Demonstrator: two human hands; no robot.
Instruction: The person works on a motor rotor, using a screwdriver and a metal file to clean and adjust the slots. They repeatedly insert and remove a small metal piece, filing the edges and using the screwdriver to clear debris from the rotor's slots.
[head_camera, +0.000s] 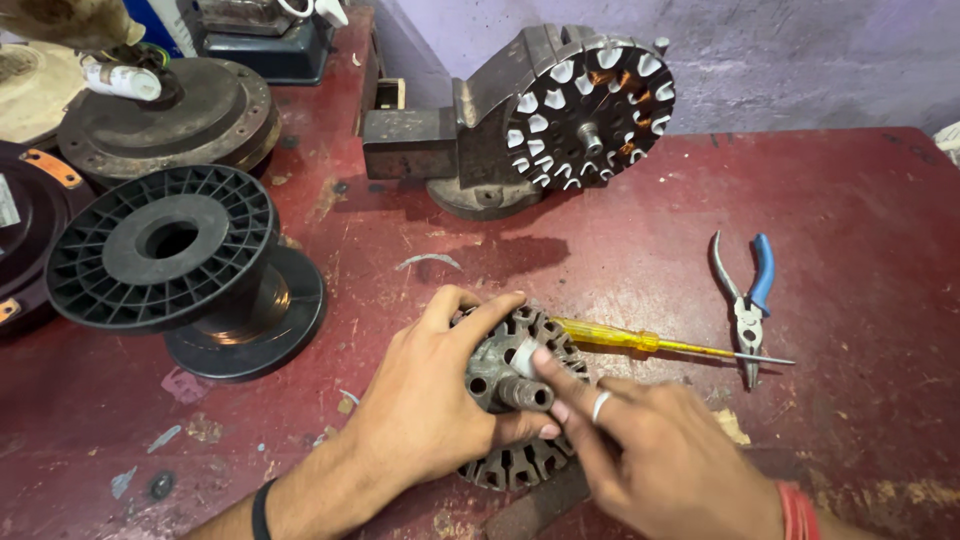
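A round slotted metal stator core (515, 465) lies flat on the red workbench (620, 250), with a short shaft stub at its middle. My left hand (430, 395) covers its left side and grips it, thumb under the hub. My right hand (650, 450), a ring on one finger, reaches in from the lower right. Its fingertips pinch a small white strip at a slot near the hub.
A yellow-handled screwdriver (640, 342) lies just right of the core, tip pointing right. Blue-handled pliers (745, 300) lie further right. A second, wound stator (590, 105) is clamped in a vise (430, 140) at the back. A black wire spool (185, 265) and motor housings stand on the left.
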